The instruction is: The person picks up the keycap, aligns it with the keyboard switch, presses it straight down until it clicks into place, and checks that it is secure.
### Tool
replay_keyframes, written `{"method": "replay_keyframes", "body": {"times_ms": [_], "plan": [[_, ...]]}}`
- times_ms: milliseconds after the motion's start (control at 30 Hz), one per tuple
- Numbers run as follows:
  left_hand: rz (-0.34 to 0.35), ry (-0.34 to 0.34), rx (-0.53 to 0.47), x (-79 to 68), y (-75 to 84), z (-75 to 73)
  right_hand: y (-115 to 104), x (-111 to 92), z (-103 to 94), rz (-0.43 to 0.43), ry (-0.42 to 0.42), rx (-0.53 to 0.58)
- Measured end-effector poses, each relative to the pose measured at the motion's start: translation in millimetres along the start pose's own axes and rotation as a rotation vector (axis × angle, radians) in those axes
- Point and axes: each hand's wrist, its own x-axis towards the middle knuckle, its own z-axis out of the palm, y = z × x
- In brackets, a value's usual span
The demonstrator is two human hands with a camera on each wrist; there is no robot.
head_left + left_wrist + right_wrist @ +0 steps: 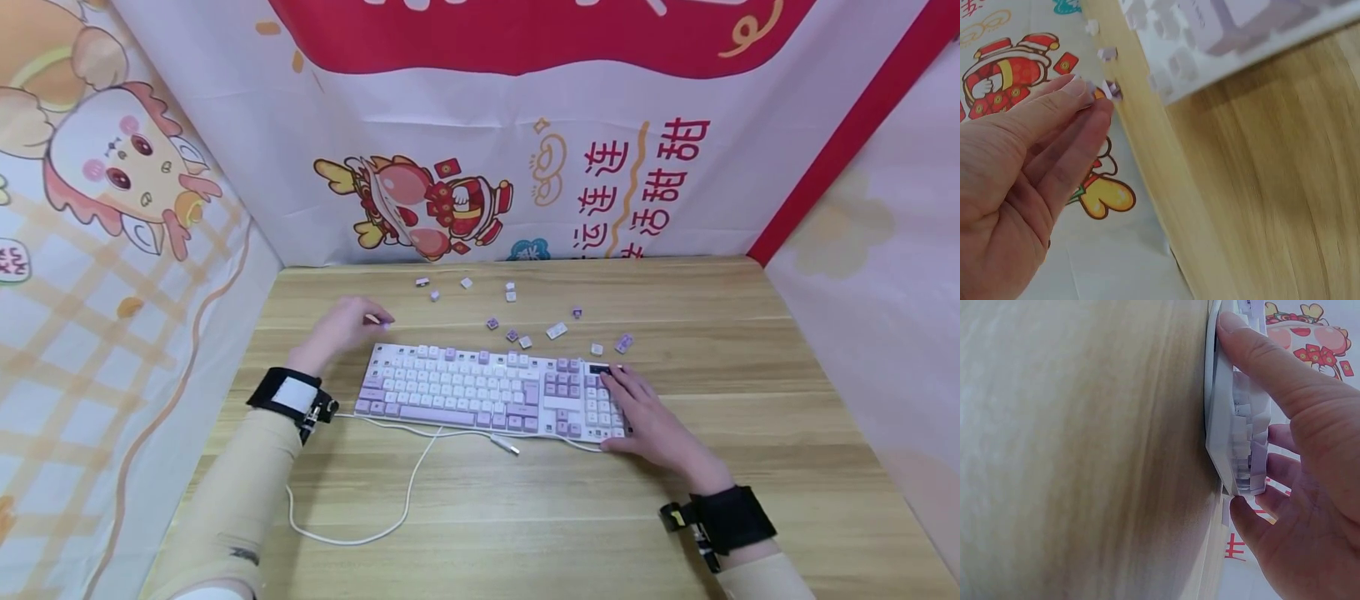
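Observation:
A white and lilac keyboard (465, 392) lies on the wooden table, with bare switch spots mostly along its top row. Beyond its far left corner, my left hand (337, 331) pinches a small pale purple keycap (1090, 92) between thumb and fingertips, above the tabletop. My right hand (648, 421) grips the keyboard's right end. Its thumb (1254, 347) lies along the near edge while the other fingers reach over the number pad and round the right side; part of that end is hidden under the hand.
Loose keycaps lie scattered behind the keyboard, among them a wide white one (557, 331) and a purple one (624, 342). A white cable (352, 543) loops in front, its USB plug (504, 444) near the keyboard's front edge. A printed cloth backdrop (450, 108) rises behind the table.

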Motion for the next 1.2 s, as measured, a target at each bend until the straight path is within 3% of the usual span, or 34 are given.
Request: {"method": "replay_keyframes", "body": {"times_ms": [300,733,933,1200], "plan": [[-0.019,-0.041,0.018,-9.0,-10.3,-6.8,1,2,-0.2,0.021,-0.029,0.004],[-0.036,-0.15,0.004,-9.5,-17.1,-0.6,0,1,-0.4,0.005,-0.009,-0.011],[-0.06,-0.164,0.0,-9.0,-16.9,-0.4,-1,1,-1.2,0.003,0.002,-0.005],[-0.016,-0.15,0.057,-7.5,-14.7,1.3,0,1,-1.2,-0.008,-0.001,-0.002]]}}
